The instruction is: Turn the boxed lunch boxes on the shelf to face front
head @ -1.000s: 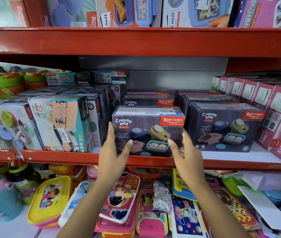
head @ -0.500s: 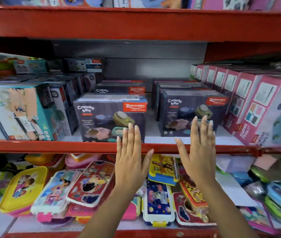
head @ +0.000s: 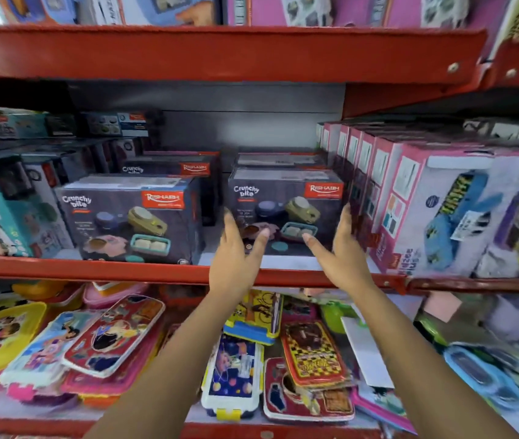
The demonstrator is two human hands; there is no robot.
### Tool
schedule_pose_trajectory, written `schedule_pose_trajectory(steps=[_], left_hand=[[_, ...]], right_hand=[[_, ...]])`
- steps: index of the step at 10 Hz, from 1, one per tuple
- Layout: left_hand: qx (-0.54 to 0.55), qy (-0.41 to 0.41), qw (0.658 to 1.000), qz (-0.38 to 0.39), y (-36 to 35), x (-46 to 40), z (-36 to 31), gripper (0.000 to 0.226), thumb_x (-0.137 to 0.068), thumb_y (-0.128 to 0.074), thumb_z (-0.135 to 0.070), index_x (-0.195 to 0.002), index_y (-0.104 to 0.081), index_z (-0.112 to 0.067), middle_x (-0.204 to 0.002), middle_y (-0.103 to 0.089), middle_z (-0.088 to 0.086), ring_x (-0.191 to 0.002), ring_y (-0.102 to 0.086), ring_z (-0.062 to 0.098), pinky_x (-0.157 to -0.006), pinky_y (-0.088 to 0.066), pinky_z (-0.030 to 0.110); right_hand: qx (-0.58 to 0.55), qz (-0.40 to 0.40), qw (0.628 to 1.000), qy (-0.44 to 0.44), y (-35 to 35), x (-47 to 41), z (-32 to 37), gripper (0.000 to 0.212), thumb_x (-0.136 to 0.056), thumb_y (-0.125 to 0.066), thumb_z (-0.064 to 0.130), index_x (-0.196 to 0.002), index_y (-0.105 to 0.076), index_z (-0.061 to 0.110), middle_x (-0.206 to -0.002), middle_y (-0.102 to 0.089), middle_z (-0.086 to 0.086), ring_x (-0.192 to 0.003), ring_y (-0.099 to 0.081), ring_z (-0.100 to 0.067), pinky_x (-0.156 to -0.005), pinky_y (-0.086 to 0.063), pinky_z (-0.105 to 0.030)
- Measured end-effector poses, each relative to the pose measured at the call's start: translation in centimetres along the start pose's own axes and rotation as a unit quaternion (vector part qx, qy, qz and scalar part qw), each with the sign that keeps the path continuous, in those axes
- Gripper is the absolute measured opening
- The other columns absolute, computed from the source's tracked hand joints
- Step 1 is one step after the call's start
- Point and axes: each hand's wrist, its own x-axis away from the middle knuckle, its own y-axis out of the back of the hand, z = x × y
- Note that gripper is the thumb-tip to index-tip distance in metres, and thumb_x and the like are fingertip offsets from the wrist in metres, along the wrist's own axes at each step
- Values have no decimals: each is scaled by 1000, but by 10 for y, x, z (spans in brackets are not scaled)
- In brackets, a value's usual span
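Note:
Two dark grey Crunchy Bite lunch-box cartons stand front-on at the edge of the middle red shelf point(head: 144, 271). The left carton point(head: 131, 217) stands alone. The right carton point(head: 286, 198) sits between my hands. My left hand point(head: 236, 258) is open at its lower left corner, fingers spread upward. My right hand point(head: 337, 251) is open at its right side, fingertips against the carton's right edge beside the pink boxes. Neither hand closes around the carton. More grey cartons stand behind both.
A row of pink boxed lunch boxes point(head: 378, 191) stands side-on at the right, with a larger pink box point(head: 460, 213) in front. Teal boxes point(head: 1, 210) fill the left. Loose colourful lunch boxes point(head: 109, 337) cover the lower shelf. Another red shelf point(head: 220, 52) hangs overhead.
Both hands left the left grey carton and moved right and up to the right grey carton. The view swung right as well.

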Motion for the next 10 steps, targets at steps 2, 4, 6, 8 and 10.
schedule_pose_trajectory(steps=[2,4,6,8,10], left_hand=[[71,33,997,8,8,8,-10,91,-92,-50,-60,-157,-7,-15,-160,-30,10,-145,-32,26,-114,-30,39],[76,30,997,-2,18,33,-10,85,-95,-52,-52,-157,-7,-16,-162,-25,6,-144,-33,22,-102,-30,26],[77,23,997,5,28,51,-9,82,-96,-49,-52,-158,-8,-17,-164,-22,4,-146,-30,22,-111,-31,35],[122,46,990,46,34,51,-13,85,-96,-54,-47,-157,-3,-18,-164,-21,4,-148,-26,23,-116,-27,40],[114,27,991,64,43,52,-23,92,-95,-57,-45,-156,4,-14,-167,-5,7,-152,-11,22,-121,-18,40]], right_hand=[[-22,10,1000,-7,3,1,-3,97,-84,-67,44,-154,-4,20,-154,-39,-2,-132,-48,-26,-100,-45,-42],[9,1,1000,13,13,25,-1,93,-86,-67,39,-154,-6,21,-153,-40,-2,-130,-50,-24,-98,-45,-40],[33,-31,999,29,17,51,7,89,-87,-58,54,-154,-9,23,-144,-53,-4,-115,-62,-25,-84,-56,-44],[57,-4,998,-10,22,58,16,94,-89,-55,55,-154,3,21,-128,-64,-15,-106,-64,-32,-81,-54,-46],[54,-18,998,14,26,59,44,98,-91,-53,52,-152,16,19,-164,0,-9,-146,-24,-28,-104,-39,-47]])
